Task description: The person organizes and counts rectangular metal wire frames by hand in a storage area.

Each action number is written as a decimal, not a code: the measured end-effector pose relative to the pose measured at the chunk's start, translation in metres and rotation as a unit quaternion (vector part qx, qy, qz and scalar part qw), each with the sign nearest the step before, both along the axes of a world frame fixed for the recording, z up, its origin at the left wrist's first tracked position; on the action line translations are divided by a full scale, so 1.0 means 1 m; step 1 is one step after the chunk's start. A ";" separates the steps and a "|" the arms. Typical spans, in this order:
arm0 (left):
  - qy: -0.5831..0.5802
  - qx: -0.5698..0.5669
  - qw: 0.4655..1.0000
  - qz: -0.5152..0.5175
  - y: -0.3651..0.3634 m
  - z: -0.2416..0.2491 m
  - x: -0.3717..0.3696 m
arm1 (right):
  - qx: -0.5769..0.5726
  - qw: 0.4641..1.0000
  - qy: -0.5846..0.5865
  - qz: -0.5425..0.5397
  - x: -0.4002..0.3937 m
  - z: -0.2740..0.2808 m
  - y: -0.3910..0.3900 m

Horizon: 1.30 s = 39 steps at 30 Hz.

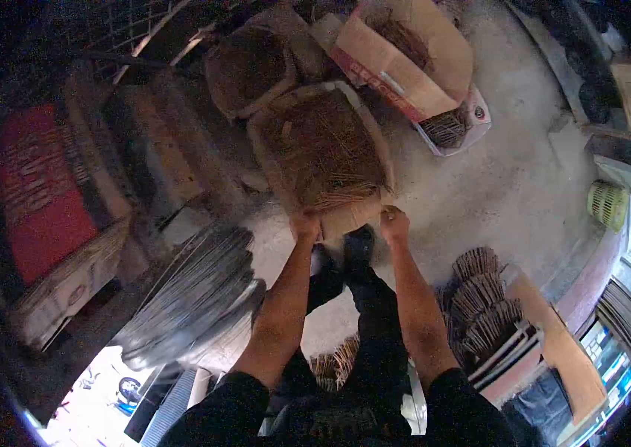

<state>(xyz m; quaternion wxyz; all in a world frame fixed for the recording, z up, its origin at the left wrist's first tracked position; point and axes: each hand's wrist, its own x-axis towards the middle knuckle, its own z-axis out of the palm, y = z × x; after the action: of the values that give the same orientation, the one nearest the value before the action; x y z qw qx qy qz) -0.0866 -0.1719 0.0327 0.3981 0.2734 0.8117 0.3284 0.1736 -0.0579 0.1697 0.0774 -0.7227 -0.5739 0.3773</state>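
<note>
A large open cardboard box [384,153] stands on the floor in front of me, filled with many thin brown stick-like pieces [323,141]. My left hand [305,225] is closed on the near left corner of its front flap. On the near right corner, my right hand [394,224] grips the same box with curled fingers. Between my hands the bare cardboard of the flap [349,216] shows. Some lighter sticks lie loose just behind that flap. My feet are right below the box.
Behind it sits another filled box [245,71]. A tilted carton [442,67] rests on a white box [476,123] at the back right. Dark sheets [189,290] are stacked at left, near a red sack [40,186]. Bundled sticks [483,305] stand at right by a cardboard sheet [561,350].
</note>
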 end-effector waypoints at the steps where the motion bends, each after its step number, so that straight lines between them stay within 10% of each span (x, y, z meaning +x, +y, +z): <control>1: -0.044 0.066 0.996 0.042 0.000 -0.037 -0.004 | -0.004 1.000 -0.017 0.002 -0.005 -0.012 0.011; 2: -0.088 0.133 0.984 0.080 0.010 -0.053 -0.005 | -0.008 0.999 -0.054 0.005 -0.010 -0.027 0.018; 6: 0.128 -0.291 0.947 -0.038 0.085 -0.005 0.009 | -0.079 0.987 -0.140 0.001 -0.012 -0.096 0.029; 10: 0.159 -0.373 0.906 -0.116 0.107 0.002 0.022 | 0.014 0.996 -0.084 -0.011 0.004 -0.211 -0.006; 17: 0.177 -0.339 0.924 0.010 0.084 0.010 0.035 | -0.118 0.970 -0.164 -0.134 -0.018 -0.097 0.029; 20: 0.194 -0.081 0.978 0.011 0.040 0.004 0.042 | -0.072 0.973 -0.141 -0.169 -0.013 -0.053 0.030; 23: 0.190 -0.285 0.937 0.067 0.068 0.145 0.069 | 0.009 0.994 -0.041 -0.105 0.003 -0.016 0.023; 28: 0.137 0.036 0.972 0.187 0.027 0.187 0.063 | 0.038 0.977 0.099 -0.185 -0.002 0.110 0.037; 33: 0.049 0.101 0.972 0.206 0.082 0.457 0.067 | 0.111 0.950 0.211 -0.201 -0.003 0.244 0.033; 39: -0.085 0.177 0.968 0.157 0.077 0.623 0.033 | 0.066 0.908 0.324 -0.257 -0.020 0.399 0.029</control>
<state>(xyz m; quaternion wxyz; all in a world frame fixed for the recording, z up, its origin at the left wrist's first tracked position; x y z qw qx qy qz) -0.0535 -0.0952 0.6552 0.3548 0.1796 0.7365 0.5472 0.1538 -0.0288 0.5691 0.4008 -0.6765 -0.3355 0.5187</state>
